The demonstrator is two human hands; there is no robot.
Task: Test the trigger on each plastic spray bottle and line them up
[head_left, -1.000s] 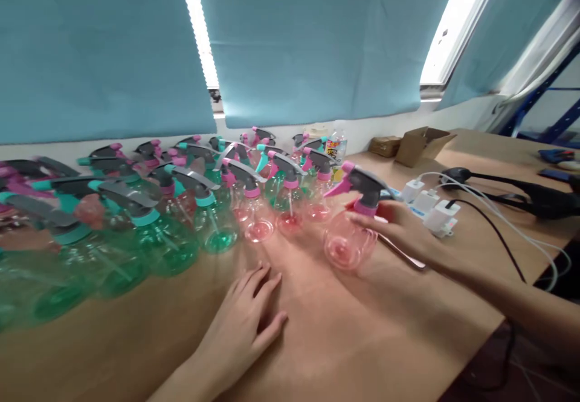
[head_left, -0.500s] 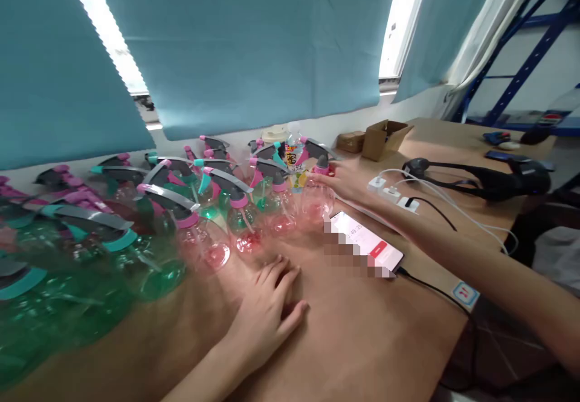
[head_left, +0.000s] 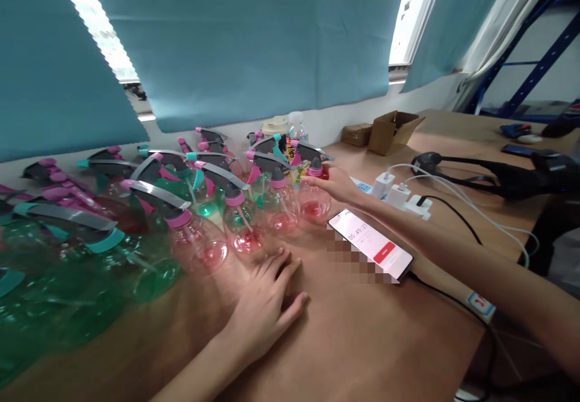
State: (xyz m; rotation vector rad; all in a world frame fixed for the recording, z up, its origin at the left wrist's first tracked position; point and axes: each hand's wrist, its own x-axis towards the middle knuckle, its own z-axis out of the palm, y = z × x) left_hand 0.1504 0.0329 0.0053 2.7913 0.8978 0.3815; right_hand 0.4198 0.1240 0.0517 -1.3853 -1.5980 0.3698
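Observation:
My left hand (head_left: 267, 299) lies on the brown table (head_left: 362, 341), fingers apart, holding nothing. My right hand (head_left: 333, 183) is closed round the neck of a clear pink spray bottle (head_left: 312, 201), which stands upright at the right end of a group. Beside it stand another pink bottle (head_left: 281, 208) and one with a pink collar (head_left: 242, 223). Several more spray bottles with pink or teal collars, such as a green bottle (head_left: 156, 275), fill the left side. A lit phone (head_left: 374, 242) showing a timer lies below my right forearm.
White chargers (head_left: 399, 196) with cables sit right of my right hand. Behind them are an open cardboard box (head_left: 393, 133) and a black strapped device (head_left: 489, 175). A clear capped bottle (head_left: 296, 125) stands by the wall under blue curtains (head_left: 254, 39).
The camera view has shifted slightly, so the chargers and phone appear farther right. My right hand remains at the same bottle, and my left hand still rests on the table.

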